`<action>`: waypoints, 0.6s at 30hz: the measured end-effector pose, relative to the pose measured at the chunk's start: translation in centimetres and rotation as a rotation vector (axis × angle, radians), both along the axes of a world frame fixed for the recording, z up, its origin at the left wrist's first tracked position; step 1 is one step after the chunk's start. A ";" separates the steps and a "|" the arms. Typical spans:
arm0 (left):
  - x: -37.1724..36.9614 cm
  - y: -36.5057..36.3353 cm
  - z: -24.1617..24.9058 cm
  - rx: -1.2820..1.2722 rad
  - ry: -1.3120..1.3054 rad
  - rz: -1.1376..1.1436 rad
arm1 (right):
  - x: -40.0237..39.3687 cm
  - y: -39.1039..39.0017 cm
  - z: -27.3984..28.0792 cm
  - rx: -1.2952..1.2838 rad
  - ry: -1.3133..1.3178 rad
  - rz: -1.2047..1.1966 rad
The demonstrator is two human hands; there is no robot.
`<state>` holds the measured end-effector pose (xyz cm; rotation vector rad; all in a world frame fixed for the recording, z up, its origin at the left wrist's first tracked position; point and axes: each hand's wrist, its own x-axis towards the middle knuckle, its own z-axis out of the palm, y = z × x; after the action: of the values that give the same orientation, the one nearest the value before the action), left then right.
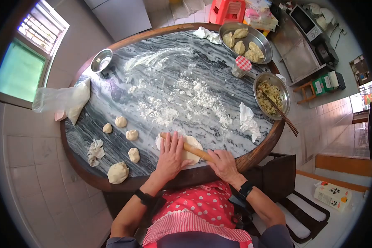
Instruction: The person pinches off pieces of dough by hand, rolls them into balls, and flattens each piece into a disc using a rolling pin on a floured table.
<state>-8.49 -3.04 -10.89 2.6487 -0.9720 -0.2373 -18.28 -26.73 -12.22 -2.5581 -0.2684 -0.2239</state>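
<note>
A wooden rolling pin [195,151] lies slantwise across a flat round of dough [193,144] near the table's front edge. My left hand [172,153] rests on the pin's left part, its fingers stretched out and pointing up the table. On the right end of the pin is my right hand [224,164], with its fingers bent over the wood. The dough shows on both sides of the pin, partly hidden by my left hand. Left of it sit several small dough pieces [132,135] and one larger dough lump [118,172].
Flour [198,97] covers the middle of the marble table [231,82]. A bowl of filling with chopsticks [270,97], a jar [240,67] and a basin of dumplings [252,39] stand at the right. A small metal bowl [101,60] and flour bag [77,99] are left. Crumpled tissue [248,120] lies right.
</note>
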 end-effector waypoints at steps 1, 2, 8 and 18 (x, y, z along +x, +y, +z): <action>0.4 -0.2 -0.2 0.006 0.012 -0.009 | -0.1 0.1 0.1 -0.057 -0.006 -0.021; 0.6 -0.4 -0.3 0.014 0.014 -0.034 | -0.2 0.1 -0.1 -0.052 0.009 -0.031; 3.2 -2.3 -0.5 0.027 0.003 -0.125 | 1.0 -0.8 -0.7 -0.229 -0.049 -0.081; 6.7 -5.1 -0.4 0.066 0.003 -0.144 | 3.9 -3.1 -0.9 -0.194 -0.030 -0.183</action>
<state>-1.77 -8.17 -11.32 2.6386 -1.1749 -0.3102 -14.37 -29.84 -13.14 -2.7753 -0.0694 -0.3185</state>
